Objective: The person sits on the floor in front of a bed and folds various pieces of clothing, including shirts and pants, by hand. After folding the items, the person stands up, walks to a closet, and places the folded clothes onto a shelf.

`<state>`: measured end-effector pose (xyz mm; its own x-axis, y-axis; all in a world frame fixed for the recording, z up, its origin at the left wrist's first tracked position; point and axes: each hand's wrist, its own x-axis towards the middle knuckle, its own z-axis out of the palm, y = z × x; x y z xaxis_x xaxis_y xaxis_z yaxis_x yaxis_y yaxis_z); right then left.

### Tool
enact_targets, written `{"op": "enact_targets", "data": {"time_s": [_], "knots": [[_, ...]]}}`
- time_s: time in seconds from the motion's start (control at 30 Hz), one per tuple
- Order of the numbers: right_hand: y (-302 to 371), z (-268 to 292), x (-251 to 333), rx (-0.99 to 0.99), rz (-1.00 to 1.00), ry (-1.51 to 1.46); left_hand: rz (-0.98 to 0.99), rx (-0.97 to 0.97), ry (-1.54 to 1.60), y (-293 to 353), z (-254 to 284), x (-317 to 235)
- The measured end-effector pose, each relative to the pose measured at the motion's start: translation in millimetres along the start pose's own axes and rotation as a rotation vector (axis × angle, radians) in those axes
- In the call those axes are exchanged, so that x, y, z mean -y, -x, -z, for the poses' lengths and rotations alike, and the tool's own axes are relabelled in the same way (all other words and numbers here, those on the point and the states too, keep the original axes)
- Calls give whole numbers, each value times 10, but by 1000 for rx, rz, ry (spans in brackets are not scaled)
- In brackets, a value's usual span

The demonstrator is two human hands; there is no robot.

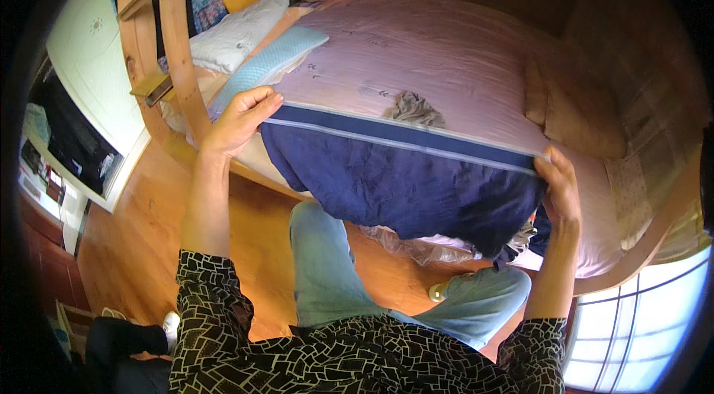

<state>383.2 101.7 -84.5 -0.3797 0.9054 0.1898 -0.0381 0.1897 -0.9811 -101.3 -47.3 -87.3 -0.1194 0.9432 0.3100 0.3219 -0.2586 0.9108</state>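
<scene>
1. The dark blue garment (pixel 405 182) is held at the middle of the view, before the bed (pixel 476 52), with its waistband (pixel 394 131) stretched from 10 o'clock to 3 o'clock.
2. One band end is pinched by thumb and bent fingers of the left hand (pixel 242 123); the other is grasped by the right hand (pixel 559 182), whose fingertips are partly hidden.
3. An even pull should be given by both hands, and the lower 3 o'clock end should be raised for a level band.
4. Wrinkles should be shaken out, with the clear plastic (pixel 416 247) at 5 o'clock avoided.
</scene>
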Motion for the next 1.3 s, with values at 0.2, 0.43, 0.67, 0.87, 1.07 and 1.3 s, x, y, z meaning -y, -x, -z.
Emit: {"op": "enact_targets", "data": {"time_s": [0.2,0.43,0.67,0.87,1.07,1.3], "knots": [[-224,-677,120,-161,-18,245,191,-182,347,-177,-864,-357],[53,-1247,236,111,378,412,-298,183,-211,-93,-1830,-704],[225,-941,170,101,393,297,-406,301,-245,-239,-1947,-994],[-219,-135,307,75,321,277,-114,511,-147,-1081,-2437,-593],[-504,746,794,-54,486,413,-859,79,-493,-1702,-3020,-1061],[-17,1107,-86,-336,324,727,-930,46,-558,-1348,-3843,-355]]}}
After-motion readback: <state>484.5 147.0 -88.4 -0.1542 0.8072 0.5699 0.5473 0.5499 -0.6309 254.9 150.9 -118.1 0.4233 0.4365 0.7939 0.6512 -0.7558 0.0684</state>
